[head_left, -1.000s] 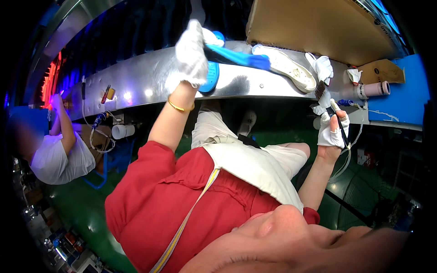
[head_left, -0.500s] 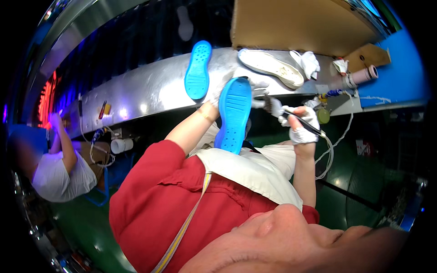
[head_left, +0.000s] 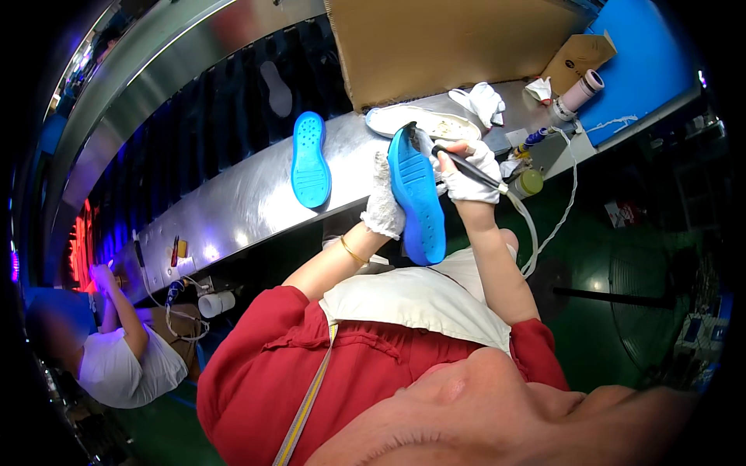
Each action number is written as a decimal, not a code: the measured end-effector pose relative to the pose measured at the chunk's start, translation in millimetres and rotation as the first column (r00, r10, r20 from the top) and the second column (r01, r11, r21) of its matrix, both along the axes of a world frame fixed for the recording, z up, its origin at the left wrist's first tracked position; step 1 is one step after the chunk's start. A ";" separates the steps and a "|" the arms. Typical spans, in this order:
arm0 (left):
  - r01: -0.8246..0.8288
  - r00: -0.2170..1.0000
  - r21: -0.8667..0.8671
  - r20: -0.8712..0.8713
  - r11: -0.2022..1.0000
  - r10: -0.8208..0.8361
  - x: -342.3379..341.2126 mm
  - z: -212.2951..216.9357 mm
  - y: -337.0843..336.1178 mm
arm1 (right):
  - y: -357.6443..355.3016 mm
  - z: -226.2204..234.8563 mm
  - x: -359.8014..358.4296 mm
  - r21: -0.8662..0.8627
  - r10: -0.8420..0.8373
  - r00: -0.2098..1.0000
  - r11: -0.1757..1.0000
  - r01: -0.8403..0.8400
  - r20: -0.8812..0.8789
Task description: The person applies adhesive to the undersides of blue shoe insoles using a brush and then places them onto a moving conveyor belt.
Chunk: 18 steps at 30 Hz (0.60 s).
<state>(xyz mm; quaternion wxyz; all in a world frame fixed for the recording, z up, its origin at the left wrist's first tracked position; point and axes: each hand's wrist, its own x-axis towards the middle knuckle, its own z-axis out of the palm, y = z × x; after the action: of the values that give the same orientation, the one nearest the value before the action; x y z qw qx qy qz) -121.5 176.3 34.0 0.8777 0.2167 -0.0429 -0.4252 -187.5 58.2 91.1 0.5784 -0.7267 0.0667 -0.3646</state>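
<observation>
My left hand (head_left: 382, 203), in a white glove, grips a blue shoe sole (head_left: 420, 198) by its left side. The sole is tilted in front of the bench edge, its ridged, dotted face visible. Wearing a glove that leaves some fingertips bare, my right hand (head_left: 472, 172) is closed round the black handle of a brush (head_left: 468, 165) with a pale hose trailing from it. The bristles meet the sole's far end; exact contact is hard to see. Another blue sole (head_left: 311, 159) lies on the metal bench to the left. Behind my hands rests a white shoe-shaped piece (head_left: 423, 120).
A cardboard box (head_left: 443, 46) stands behind the bench (head_left: 256, 182). A grey sole (head_left: 277, 89) lies on the dark conveyor. Right of my hands are a white cloth (head_left: 483, 102), a pink tumbler (head_left: 579, 95) and a yellow-green container (head_left: 528, 182). A co-worker (head_left: 132, 365) sits at left.
The brush in my right hand has moved left and up onto the sole's far end. The held sole has tilted, its near end swinging right. The whole view has shifted.
</observation>
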 end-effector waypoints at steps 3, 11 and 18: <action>-0.116 0.991 0.102 -0.057 0.988 0.122 -0.6 -9.3 -8.1 | 15.8 0.5 -5.5 0.112 0.130 0.984 0.983 -0.144 0.124; -0.113 0.990 0.232 0.111 0.966 0.089 -1.8 -2.1 0.9 | 11.0 -23.9 -14.1 -0.054 0.105 0.991 0.993 -0.101 0.079; 0.031 0.996 0.083 0.085 0.996 -0.038 4.8 -0.5 14.6 | 12.4 -27.4 -31.0 0.173 0.194 0.981 0.965 -0.196 0.029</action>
<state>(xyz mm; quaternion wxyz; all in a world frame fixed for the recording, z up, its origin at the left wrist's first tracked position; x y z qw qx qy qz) -116.7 190.9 33.5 0.8580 0.2699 -0.0673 -0.4318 -218.5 70.6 63.7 0.6734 -0.6740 0.0235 -0.3028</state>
